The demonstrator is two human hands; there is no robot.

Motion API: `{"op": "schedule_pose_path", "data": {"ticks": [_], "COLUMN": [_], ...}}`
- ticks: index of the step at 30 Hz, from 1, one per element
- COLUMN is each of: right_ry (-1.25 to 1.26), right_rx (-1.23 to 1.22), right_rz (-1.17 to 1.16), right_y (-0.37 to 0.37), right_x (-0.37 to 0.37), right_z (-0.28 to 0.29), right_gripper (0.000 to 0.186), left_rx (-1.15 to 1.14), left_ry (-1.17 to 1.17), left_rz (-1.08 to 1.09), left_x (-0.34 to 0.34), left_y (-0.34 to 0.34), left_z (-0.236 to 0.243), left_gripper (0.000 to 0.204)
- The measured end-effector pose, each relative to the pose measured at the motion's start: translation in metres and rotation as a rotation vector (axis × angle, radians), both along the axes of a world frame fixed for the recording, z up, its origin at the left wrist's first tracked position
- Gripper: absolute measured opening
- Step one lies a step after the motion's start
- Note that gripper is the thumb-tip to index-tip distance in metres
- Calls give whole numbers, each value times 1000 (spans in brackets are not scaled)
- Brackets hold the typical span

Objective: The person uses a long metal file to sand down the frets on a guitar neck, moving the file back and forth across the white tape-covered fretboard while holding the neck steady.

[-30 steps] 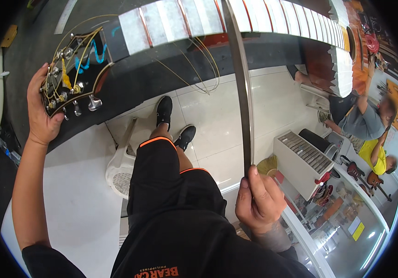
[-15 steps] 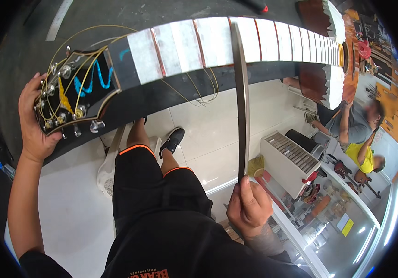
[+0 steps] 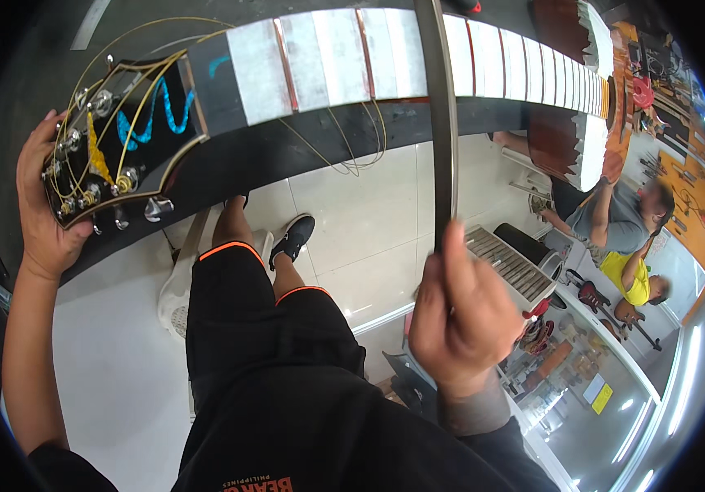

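An electric guitar lies across the dark bench, its neck running left to right. White masking tape covers the fingerboard between the frets. Around the edge of the black headstock my left hand is wrapped, thumb below and fingers behind. Loose strings loop from its tuners. My right hand grips the near end of a long flat metal file, thumb along it. The file reaches away over the neck, crossing it near a fret; whether it touches that fret cannot be told. Torn white covering lies on the red-brown body.
The bench edge runs below the neck. A white box with slats and a glass display case stand at the right. Two people sit beyond, one in a grey shirt, one in yellow. A metal ruler lies far left.
My right hand has moved away from me and slightly right, pushing the file further across the neck. My left hand keeps its grip on the headstock. The view has shifted slightly.
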State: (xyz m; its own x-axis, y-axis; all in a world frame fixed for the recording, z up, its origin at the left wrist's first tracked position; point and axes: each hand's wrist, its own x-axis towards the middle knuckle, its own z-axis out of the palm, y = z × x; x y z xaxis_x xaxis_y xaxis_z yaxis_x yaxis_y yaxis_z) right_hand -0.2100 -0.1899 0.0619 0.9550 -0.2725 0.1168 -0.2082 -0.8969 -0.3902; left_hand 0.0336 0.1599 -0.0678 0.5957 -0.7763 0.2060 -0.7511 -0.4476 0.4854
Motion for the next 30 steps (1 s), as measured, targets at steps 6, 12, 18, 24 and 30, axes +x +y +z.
{"op": "schedule_pose_path", "data": {"ticks": [6, 12, 18, 24, 30], "right_ry": [-102, -35, -136, -87, -53], "right_rx": [31, -40, -48, 62, 129], "right_rz": [41, 38, 64, -32, 4], "right_y": [2, -6, -20, -5, 4], "right_x": [-82, 21, 75, -17, -73], "right_z": [-24, -8, 1, 7, 1], "right_gripper": [48, 51, 39, 50, 55], "left_rx": [14, -1, -61, -23, -17], "left_ry": [-2, 19, 65, 54, 33], "left_rz": [-5, 64, 44, 49, 46], "left_x": [-1, -5, -5, -5, -3], "left_y": [0, 5, 2, 1, 0], "left_z": [-2, -1, -7, -2, -4], "left_gripper": [89, 96, 96, 97, 97]}}
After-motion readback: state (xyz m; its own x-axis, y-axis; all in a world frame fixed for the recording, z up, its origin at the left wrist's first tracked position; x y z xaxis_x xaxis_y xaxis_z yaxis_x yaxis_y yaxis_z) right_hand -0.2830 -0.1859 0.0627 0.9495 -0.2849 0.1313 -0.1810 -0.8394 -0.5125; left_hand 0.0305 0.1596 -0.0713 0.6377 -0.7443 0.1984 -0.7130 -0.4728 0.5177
